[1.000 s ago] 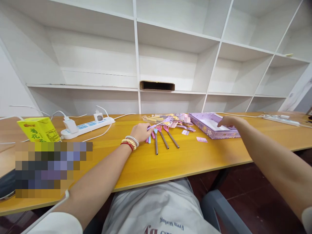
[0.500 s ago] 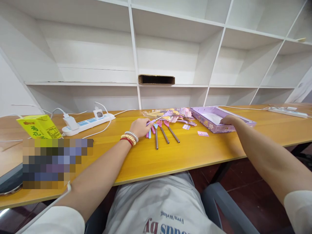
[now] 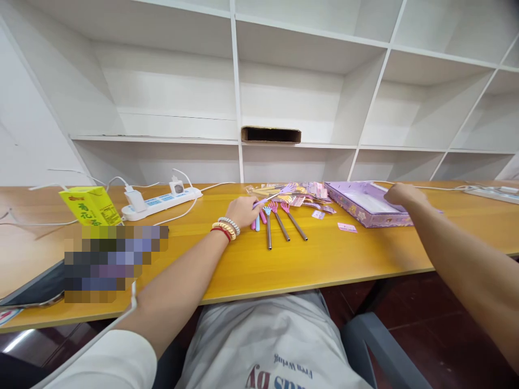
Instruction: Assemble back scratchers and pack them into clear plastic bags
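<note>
My left hand (image 3: pixel 243 212) is closed around a back scratcher with a purple claw head (image 3: pixel 287 189), its head pointing away to the right. Just right of that hand, three back scratchers with metal rods lie side by side: a blue-headed one (image 3: pixel 268 229), a pink-headed one (image 3: pixel 280 222) and another pink-headed one (image 3: pixel 295 222). Coloured handles (image 3: pixel 259 220) show beneath my left fingers. My right hand (image 3: pixel 407 195), fingers curled, is at the right part of an open purple patterned box (image 3: pixel 357 212); the fingertips and anything in them are hidden.
Plastic-wrapped packets (image 3: pixel 312 190) lie behind the scratchers, with small cards (image 3: pixel 347 227) in front. To the left are a power strip (image 3: pixel 162 203) with cables, a yellow drink carton (image 3: pixel 91 205) and a dark device (image 3: pixel 34 283). White shelves hold a cardboard box (image 3: pixel 271 135).
The whole view has shifted a little. My right hand has moved rightward and slightly up from the box's inside. My left hand keeps its hold on the purple back scratcher.
</note>
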`<action>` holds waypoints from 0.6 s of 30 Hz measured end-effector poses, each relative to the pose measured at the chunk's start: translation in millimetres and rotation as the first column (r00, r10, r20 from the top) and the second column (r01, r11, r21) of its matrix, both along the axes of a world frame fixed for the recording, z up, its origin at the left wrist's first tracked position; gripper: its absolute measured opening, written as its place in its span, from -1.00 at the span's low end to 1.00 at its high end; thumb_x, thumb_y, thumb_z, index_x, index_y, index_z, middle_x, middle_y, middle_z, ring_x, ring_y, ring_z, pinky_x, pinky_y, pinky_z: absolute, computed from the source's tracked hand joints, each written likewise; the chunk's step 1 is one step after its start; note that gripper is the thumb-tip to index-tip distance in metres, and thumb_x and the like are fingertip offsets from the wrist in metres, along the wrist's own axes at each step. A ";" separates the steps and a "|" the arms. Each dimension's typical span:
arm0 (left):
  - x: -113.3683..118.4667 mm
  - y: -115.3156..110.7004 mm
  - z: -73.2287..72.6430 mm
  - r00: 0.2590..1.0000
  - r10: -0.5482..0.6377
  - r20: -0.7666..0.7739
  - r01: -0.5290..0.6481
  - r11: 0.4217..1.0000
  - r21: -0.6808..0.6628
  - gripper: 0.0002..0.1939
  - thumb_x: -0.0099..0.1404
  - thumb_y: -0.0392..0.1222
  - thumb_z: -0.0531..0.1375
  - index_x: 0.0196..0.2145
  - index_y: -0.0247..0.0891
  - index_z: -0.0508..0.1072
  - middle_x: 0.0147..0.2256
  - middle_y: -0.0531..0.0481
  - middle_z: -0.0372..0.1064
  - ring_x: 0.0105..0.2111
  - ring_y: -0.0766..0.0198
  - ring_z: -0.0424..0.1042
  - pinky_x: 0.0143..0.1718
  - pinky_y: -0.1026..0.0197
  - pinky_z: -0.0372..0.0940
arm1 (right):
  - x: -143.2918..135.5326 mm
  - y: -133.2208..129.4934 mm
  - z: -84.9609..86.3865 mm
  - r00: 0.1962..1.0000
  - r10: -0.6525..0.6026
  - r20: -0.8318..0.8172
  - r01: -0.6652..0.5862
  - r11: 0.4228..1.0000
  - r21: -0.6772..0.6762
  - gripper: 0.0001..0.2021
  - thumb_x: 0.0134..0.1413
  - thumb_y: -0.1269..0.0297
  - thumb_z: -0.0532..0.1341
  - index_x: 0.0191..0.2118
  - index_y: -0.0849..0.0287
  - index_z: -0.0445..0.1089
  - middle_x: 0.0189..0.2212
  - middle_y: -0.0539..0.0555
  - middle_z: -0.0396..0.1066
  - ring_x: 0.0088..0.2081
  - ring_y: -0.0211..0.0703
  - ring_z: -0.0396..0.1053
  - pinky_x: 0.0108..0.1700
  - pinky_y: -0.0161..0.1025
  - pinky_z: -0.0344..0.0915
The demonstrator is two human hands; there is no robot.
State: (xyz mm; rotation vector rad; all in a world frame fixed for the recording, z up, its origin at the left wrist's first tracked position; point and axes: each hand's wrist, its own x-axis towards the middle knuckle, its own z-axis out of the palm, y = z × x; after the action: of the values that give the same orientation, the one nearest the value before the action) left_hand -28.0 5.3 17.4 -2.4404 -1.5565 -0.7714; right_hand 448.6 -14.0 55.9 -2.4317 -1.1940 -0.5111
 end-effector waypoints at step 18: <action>-30.8 25.0 10.8 0.691 0.145 0.708 -0.363 0.917 0.165 -0.69 0.34 -0.02 -0.07 -0.26 -0.27 0.35 -0.41 -0.12 0.43 -0.37 0.12 0.40 -0.34 0.17 0.16 | -296.9 5.6 -15.1 0.259 0.876 0.407 -0.882 0.387 -0.270 -0.78 0.09 0.47 0.01 -0.28 0.25 0.40 -0.29 0.19 0.46 -0.31 -0.13 0.36 -0.36 -0.28 0.04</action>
State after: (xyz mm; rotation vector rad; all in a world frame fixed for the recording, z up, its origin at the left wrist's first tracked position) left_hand -58.9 30.3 28.2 -1.7236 -1.7640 -1.8415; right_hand 151.7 -8.4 40.8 -1.1622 -2.4818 -0.7450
